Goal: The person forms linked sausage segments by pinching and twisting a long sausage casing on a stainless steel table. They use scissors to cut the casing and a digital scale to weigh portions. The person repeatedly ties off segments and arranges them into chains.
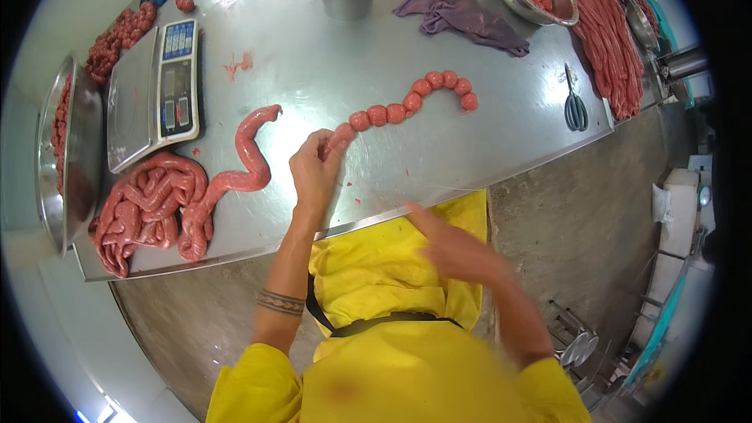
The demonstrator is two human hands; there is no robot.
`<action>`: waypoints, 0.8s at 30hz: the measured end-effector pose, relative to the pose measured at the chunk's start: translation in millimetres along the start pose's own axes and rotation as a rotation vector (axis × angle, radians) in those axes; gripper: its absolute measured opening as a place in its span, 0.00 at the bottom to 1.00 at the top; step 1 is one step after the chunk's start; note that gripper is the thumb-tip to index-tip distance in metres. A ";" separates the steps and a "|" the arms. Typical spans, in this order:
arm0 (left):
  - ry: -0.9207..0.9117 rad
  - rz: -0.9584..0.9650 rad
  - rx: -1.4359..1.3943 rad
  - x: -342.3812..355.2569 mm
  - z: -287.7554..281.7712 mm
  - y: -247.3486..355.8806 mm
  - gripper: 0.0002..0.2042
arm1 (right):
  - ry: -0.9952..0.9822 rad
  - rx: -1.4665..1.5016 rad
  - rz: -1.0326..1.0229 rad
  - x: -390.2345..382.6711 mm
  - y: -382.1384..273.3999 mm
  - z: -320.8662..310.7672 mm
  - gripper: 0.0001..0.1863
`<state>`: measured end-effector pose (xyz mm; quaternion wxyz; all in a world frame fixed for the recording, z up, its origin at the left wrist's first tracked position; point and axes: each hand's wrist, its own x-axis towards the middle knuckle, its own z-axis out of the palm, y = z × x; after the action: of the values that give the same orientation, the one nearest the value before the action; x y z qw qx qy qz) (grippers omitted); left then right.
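A string of small round sausage links [394,113] lies on the steel table and curls into a hook at its far right end. My left hand [313,171] is closed on the near end of this string, thumb and fingers pinching the meat. At the table's front edge my right hand [454,247] is smeared by motion, so I cannot make out its fingers. A thin pale thread [450,189] runs over the table just above it. Left of my left hand, an untied length of sausage [249,158] bends away from a coiled heap of sausage [149,200].
A digital scale [178,82] and a steel bowl of meat [69,188] stand on the left. Farther back are a metal bucket [348,1], a purple cloth [462,19] and a bowl [568,12]. Scissors [576,110] lie right, near long sausage strands [607,55].
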<state>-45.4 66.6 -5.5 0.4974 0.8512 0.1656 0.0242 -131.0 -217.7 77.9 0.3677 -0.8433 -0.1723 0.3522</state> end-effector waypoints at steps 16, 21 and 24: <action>-0.277 0.687 0.505 9.8 5.3 2.8 0.07 | 0.384 0.484 0.606 -224.6 227.0 -51.9 0.06; -0.292 0.626 0.512 10.0 0.6 2.4 0.09 | 0.494 0.410 0.704 -224.6 254.3 -62.5 0.05; -0.341 0.729 0.500 12.4 -0.6 1.3 0.11 | 0.463 0.720 0.622 -225.2 282.4 -69.0 0.04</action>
<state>-33.5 70.3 -5.7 0.2562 0.9393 -0.2275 0.0164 -228.3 -565.1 7.0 0.5404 -0.7307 0.3035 0.2862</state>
